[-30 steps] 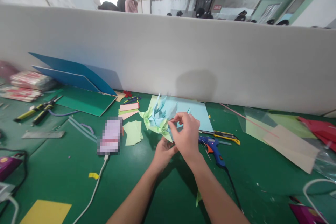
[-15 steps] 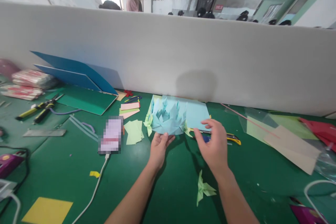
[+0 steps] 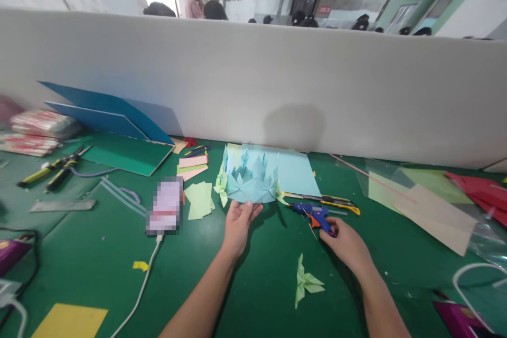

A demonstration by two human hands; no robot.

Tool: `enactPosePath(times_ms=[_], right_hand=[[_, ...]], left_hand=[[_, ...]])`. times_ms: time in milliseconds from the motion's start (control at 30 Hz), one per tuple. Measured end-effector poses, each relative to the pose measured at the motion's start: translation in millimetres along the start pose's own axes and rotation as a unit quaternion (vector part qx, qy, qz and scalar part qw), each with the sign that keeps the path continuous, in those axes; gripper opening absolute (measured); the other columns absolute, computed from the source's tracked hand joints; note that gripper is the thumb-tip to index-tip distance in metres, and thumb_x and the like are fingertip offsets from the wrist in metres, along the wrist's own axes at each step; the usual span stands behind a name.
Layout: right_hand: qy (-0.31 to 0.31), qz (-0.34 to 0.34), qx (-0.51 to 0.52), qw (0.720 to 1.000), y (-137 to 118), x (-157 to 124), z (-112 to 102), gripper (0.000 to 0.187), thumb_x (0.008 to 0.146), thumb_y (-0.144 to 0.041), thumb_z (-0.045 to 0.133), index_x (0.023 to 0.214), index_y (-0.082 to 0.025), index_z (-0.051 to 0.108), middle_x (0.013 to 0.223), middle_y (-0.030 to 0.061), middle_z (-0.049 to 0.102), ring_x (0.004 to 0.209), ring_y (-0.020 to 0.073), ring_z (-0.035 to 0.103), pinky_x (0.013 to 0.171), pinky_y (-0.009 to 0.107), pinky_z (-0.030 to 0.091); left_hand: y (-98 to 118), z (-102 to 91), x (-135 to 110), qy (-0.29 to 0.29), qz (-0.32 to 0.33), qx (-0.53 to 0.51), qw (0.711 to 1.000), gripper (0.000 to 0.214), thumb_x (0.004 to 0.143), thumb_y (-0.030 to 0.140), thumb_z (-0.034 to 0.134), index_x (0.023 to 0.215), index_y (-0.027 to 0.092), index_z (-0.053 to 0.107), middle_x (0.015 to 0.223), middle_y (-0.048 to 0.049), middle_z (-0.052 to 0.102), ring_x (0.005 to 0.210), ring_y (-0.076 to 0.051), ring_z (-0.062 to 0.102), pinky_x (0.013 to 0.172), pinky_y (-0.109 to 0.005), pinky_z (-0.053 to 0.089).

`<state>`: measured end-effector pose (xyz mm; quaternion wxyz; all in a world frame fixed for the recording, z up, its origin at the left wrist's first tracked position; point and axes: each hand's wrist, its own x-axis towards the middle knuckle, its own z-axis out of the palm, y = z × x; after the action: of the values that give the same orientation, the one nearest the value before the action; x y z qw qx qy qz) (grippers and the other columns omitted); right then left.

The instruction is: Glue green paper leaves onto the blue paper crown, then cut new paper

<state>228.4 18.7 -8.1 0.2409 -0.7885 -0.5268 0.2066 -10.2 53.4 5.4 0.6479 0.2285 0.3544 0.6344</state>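
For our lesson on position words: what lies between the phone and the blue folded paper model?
In the head view, light green paper slips lie between the phone and the blue folded paper model; pink and green strips sit slightly farther back.

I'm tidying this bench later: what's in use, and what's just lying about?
In use:
Blue folded paper, in the left hand
Glue gun, in the right hand
Loose green folded piece, probably

Lying about, apparently:
Phone
Pliers
Yellow sheet
Blue boards
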Motion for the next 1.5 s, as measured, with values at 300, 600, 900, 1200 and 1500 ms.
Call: enactPosePath(times_ms=[300,600,900,1200,1500], right_hand=[[-0.063,0.016,0.352,0.934,-23.3,-17.9,-20.6,0.020,0.063,-0.038,0.059,0.072,-0.021,0.052,0.061,-0.0008,0.059,0.046,0.0130,0.051,0.046,0.026,0.042],[-0.164,-0.123,0.289,0.935,-65.7,-38.0,-4.6,0.043,0.077,-0.058,0.052,0.083,-0.016,0.062,0.053,-0.0015,0.055,0.040,0.0107,0.046,0.045,0.025,0.041],[-0.134,-0.142,0.159,0.968,-81.9,-36.3,6.2,0.046,0.076,-0.060,0.050,0.083,-0.017,0.068,0.056,0.0010,0.061,0.049,0.0173,0.056,0.049,0.028,0.044],[-0.068,-0.198,0.102,0.972,-95.0,-35.6,2.6,0.042,0.079,-0.057,0.043,0.064,-0.023,0.061,0.044,0.0010,0.052,0.053,0.0226,0.057,0.055,0.032,0.045],[-0.039,-0.188,0.099,0.976,-83.4,-37.2,4.3,0.041,0.080,-0.058,0.043,0.060,-0.025,0.059,0.043,0.0014,0.051,0.058,0.0246,0.061,0.056,0.032,0.045]], left_hand=[[2.0,2.9,-1.0,0.002,0.018,-0.002,1.000,0.038,0.055,0.036,0.082,0.076,0.018,0.057,0.071,0.0029,0.067,0.073,-0.013,0.066,0.088,-0.037,0.052],[1.3,1.3,-1.1,0.001,0.030,-0.001,1.000,0.039,0.057,0.035,0.081,0.082,0.020,0.055,0.073,0.0029,0.069,0.074,-0.014,0.067,0.088,-0.038,0.051],[1.0,2.8,-2.4,-0.004,0.041,0.000,0.999,0.044,0.059,0.035,0.080,0.095,0.021,0.059,0.081,0.0000,0.072,0.082,-0.016,0.068,0.089,-0.035,0.050],[1.6,3.3,-3.6,-0.013,0.039,0.006,0.999,0.044,0.061,0.035,0.079,0.098,0.021,0.059,0.088,-0.0018,0.073,0.085,-0.017,0.068,0.091,-0.036,0.049],[1.2,3.2,-3.2,0.000,0.045,0.005,0.999,0.039,0.059,0.035,0.080,0.086,0.020,0.057,0.077,0.0010,0.071,0.078,-0.016,0.068,0.088,-0.037,0.051]])
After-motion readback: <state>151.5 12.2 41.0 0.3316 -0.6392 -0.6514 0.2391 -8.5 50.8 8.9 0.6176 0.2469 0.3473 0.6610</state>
